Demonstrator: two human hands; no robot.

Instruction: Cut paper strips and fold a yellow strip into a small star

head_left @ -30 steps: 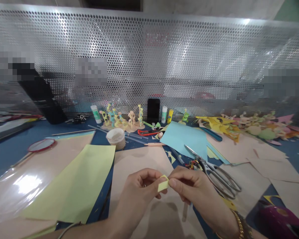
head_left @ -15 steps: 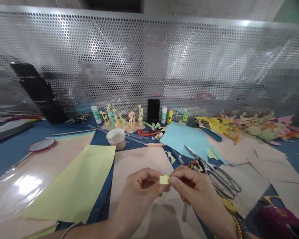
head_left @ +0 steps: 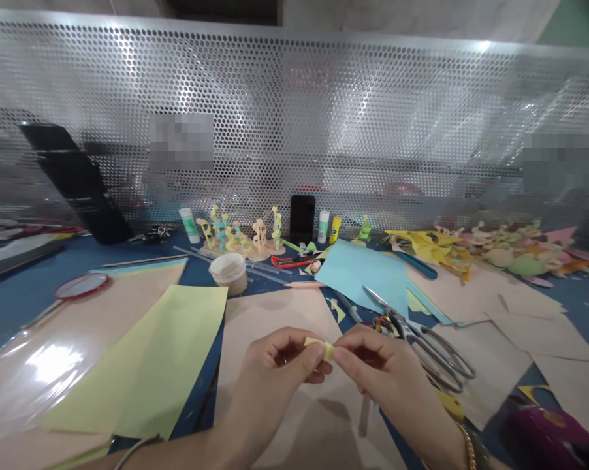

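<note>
Since half a second ago the yellow scrap [head_left: 320,346] is rolled flatter, now pinched shut between left hand [head_left: 275,365] and right hand [head_left: 377,369], low center frame, long axis left-right, both equally near.

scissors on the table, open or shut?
Open. The scissors lie on paper beside the right hand, blades spread apart toward the blue sheet.

Scissors [head_left: 422,339] lie on paper beside a blue sheet [head_left: 366,271].
</note>
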